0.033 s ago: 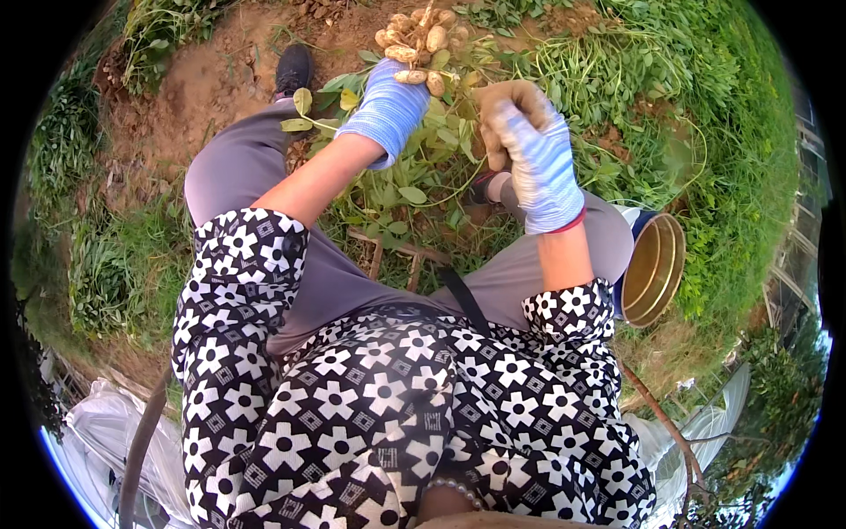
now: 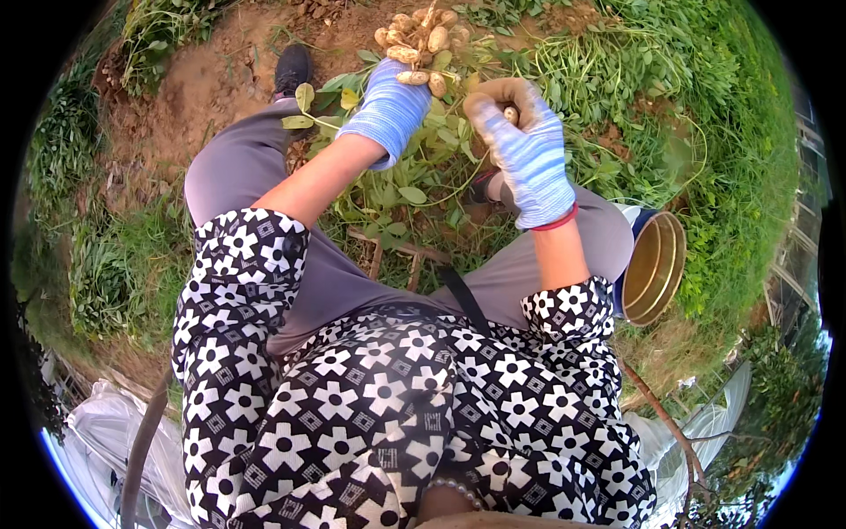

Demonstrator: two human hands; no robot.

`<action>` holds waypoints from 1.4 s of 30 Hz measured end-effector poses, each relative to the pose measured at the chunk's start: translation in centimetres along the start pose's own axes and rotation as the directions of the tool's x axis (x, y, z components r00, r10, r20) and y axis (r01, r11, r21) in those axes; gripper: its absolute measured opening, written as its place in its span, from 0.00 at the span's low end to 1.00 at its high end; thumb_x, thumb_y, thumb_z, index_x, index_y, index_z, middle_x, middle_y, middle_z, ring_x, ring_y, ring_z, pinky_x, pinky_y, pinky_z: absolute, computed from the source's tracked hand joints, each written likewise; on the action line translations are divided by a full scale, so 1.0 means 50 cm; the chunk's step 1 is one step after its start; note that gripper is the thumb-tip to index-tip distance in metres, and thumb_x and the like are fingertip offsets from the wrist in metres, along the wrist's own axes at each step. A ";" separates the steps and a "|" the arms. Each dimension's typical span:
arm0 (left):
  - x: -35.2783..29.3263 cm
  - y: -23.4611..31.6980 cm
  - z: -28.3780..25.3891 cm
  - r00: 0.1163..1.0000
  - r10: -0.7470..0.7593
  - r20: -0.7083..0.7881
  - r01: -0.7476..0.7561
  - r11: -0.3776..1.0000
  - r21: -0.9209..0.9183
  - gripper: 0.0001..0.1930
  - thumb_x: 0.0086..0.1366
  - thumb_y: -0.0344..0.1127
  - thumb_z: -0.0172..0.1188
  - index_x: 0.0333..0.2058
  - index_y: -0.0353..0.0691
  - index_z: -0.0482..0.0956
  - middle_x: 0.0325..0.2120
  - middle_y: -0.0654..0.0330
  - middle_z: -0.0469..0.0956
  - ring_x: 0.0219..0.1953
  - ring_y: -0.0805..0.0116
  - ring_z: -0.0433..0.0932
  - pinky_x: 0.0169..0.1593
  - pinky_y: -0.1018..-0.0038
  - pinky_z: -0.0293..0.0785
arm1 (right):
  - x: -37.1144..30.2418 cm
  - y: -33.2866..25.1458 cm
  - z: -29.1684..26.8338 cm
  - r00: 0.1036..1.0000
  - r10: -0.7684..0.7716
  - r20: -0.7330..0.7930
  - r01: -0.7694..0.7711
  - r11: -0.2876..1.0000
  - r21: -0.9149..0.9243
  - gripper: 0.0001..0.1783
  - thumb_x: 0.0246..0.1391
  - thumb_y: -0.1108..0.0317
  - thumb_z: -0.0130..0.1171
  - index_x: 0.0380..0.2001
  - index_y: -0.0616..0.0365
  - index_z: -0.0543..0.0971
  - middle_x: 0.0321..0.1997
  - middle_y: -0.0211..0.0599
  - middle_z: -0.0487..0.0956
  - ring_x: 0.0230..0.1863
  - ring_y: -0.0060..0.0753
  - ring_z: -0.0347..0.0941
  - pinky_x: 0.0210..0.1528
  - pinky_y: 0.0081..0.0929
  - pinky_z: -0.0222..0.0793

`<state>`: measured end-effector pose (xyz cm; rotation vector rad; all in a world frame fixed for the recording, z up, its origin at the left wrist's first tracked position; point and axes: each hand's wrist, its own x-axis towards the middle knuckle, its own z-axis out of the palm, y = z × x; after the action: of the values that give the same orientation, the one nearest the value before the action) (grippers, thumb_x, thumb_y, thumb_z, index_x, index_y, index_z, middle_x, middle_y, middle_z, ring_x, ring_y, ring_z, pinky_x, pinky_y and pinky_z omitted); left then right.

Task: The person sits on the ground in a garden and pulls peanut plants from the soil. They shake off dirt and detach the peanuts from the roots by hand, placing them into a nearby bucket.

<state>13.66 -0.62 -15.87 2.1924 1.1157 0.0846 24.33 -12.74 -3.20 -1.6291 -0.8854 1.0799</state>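
Note:
My left hand (image 2: 386, 108), in a blue-and-white knit glove, is closed round a peanut plant. Its leafy stems (image 2: 414, 167) hang below the fist, and a cluster of tan peanuts (image 2: 438, 40) in their shells sticks out beyond it. To the right, my right hand (image 2: 529, 154) wears a matching glove with soiled brown fingers. Those fingers curl over a loose peanut (image 2: 511, 115), partly visible in the hollow of the hand. A small gap separates this hand from the cluster.
A metal bucket (image 2: 654, 264), blue and white outside, lies tilted beside my right knee. Pulled green plants (image 2: 599, 79) cover the ground ahead on the right. Bare reddish soil (image 2: 203, 88) lies on the left. Beneath me is a wooden frame (image 2: 410, 254).
My right hand has turned and shifted slightly left, bringing the peanut inside its fingers into sight. The left hand and its plant are nearly still.

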 end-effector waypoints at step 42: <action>-0.036 0.072 -0.028 0.974 -0.104 -0.200 0.092 0.993 -0.070 0.27 0.52 0.38 0.57 0.48 0.30 0.63 0.43 0.41 0.68 0.45 0.48 0.71 0.46 0.64 0.70 | 0.009 0.036 0.035 0.921 0.388 0.013 -0.376 0.882 0.283 0.17 0.49 0.51 0.59 0.26 0.53 0.72 0.18 0.21 0.66 0.13 0.08 0.54 0.11 0.10 0.43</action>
<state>14.54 -2.69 -12.28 2.1069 1.3146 0.3021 22.97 -12.26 -5.30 -1.6126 -0.3592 1.3662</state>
